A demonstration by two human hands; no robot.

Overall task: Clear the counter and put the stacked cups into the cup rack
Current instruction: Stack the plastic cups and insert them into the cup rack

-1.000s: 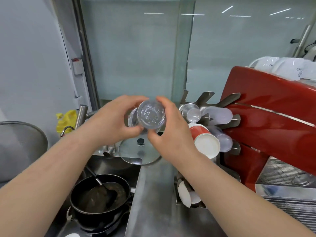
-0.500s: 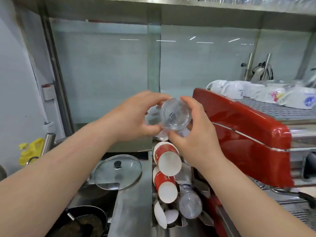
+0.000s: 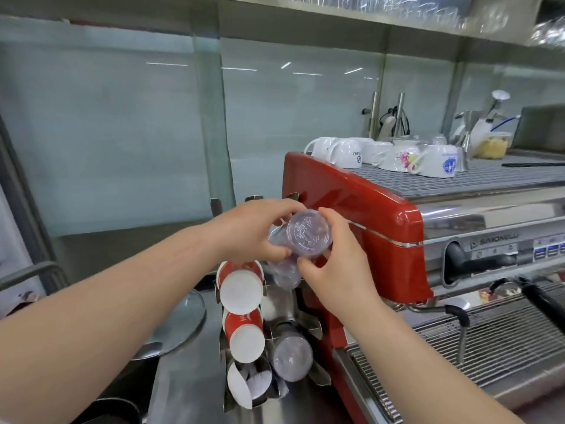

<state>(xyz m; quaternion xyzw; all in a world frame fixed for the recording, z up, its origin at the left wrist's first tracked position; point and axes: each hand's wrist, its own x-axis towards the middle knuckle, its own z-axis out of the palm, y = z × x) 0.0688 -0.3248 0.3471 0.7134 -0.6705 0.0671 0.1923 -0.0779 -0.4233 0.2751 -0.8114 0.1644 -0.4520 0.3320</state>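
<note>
A stack of clear plastic cups [image 3: 308, 234] lies on its side, base toward me, gripped by both hands in front of the top of the metal cup rack [image 3: 293, 313]. My left hand [image 3: 253, 231] wraps it from the left, my right hand [image 3: 333, 264] pinches its base rim from the right. Below, the rack's slots hold red paper cups [image 3: 241, 286], a lower red stack [image 3: 244, 338], another clear cup stack [image 3: 290, 353] and white cups [image 3: 244, 384]. The upper rack slot is hidden behind my hands.
A red espresso machine [image 3: 351, 209] stands right against the rack, with white mugs [image 3: 394, 154] on its top grate and a steam wand [image 3: 458, 319] at the front. A glass pot lid [image 3: 180, 319] lies on the steel counter [image 3: 189, 387] at left. A shelf runs overhead.
My view has swung up and right, and more of the espresso machine shows. Both hands have kept their grip on the clear cup stack, which is now higher on the rack, above the red cups.
</note>
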